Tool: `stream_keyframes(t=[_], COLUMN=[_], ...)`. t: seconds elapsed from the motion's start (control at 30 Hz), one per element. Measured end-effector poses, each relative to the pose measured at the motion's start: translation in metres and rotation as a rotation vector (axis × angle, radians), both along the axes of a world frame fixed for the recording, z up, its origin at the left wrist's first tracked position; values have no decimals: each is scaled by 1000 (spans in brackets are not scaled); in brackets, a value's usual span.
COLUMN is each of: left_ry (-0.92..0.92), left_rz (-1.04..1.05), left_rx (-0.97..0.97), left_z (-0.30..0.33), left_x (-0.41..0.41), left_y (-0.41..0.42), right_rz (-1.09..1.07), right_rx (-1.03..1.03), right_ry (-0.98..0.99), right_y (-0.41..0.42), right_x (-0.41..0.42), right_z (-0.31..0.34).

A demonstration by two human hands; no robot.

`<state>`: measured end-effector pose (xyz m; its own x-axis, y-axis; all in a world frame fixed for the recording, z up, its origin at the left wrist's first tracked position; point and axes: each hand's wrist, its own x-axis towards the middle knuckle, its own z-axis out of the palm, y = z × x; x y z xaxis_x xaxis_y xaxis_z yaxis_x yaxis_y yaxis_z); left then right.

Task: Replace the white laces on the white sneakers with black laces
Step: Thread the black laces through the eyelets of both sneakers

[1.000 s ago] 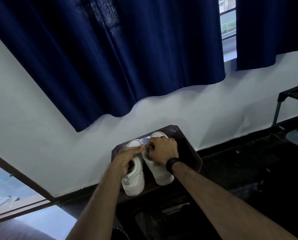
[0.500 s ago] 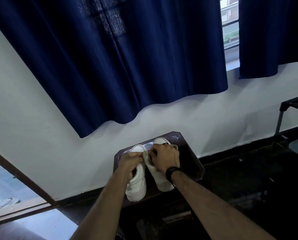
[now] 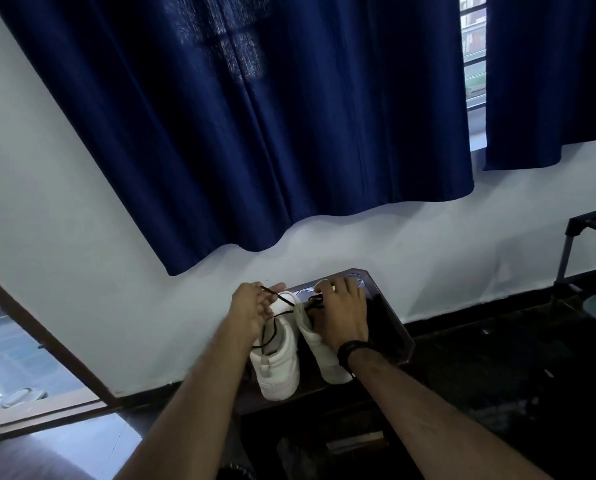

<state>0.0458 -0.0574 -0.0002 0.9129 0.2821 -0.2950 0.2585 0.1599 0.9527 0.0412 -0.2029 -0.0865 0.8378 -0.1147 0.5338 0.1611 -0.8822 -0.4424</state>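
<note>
While left hand [image 3: 251, 308] pinches black lace [image 3: 278, 296], right hand [image 3: 341, 311] fingers curled on right sneaker [image 3: 319, 344]; left sneaker [image 3: 277, 365] beside, both on dark table [image 3: 390, 327].

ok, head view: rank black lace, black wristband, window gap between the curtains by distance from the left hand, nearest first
1. black lace: pinched in the left hand itself.
2. black wristband: to its right, on the other wrist.
3. window gap: far up on the right, between curtains.

No text, label, brand or number can be read anywhere.
</note>
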Motion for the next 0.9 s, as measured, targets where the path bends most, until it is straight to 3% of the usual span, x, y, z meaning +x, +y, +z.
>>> stream_keyframes(t=[0.07, 0.13, 0.2, 0.23, 0.27, 0.33, 0.5, 0.6, 0.63, 0.67, 0.73, 0.83, 0.9], left_ry=[-16, -46, -23, 41, 88, 8, -305, -348, -330, -288, -158, 110, 273], left_rz=[8, -26, -265, -457, -603, -616, 29, 73, 46, 25, -7, -200, -348], left_rx=[107, 514, 1063, 1250, 1302, 1159, 344, -242, -348, -353, -152, 338, 804], left_z=[14, 22, 23, 18, 11, 6, 21, 29, 30, 30, 28, 20, 16], left_x=[3, 4, 1, -2, -6, -20, -24, -19, -19, -21, -23, -25, -26], left_y=[13, 27, 41, 44, 45, 37, 39, 51, 52, 51, 46, 42, 39], right_rz=[-46, -89, -116, -128, -139, -157, -170, -176, -177, -180, -196, -219, -229], right_rx=[-14, -3, 13, 13, 10, 8, -28, -73, -64, -53, -46, -57, -57], right_ry=[-24, -80, -108, -110, -104, -76, -35, 40, 51, 56, 75, 97, 107], right_y=[1, 2, 4, 6, 7, 7, 6, 7, 7, 8, 8, 8, 9], right_x=[-2, -4, -6, -6, -7, -7, -6, -5, -5, -5, -4, 0, 2], right_z=[1, 0, 1, 0, 0, -1, -6, -7, -6, -6, -7, -12, -13])
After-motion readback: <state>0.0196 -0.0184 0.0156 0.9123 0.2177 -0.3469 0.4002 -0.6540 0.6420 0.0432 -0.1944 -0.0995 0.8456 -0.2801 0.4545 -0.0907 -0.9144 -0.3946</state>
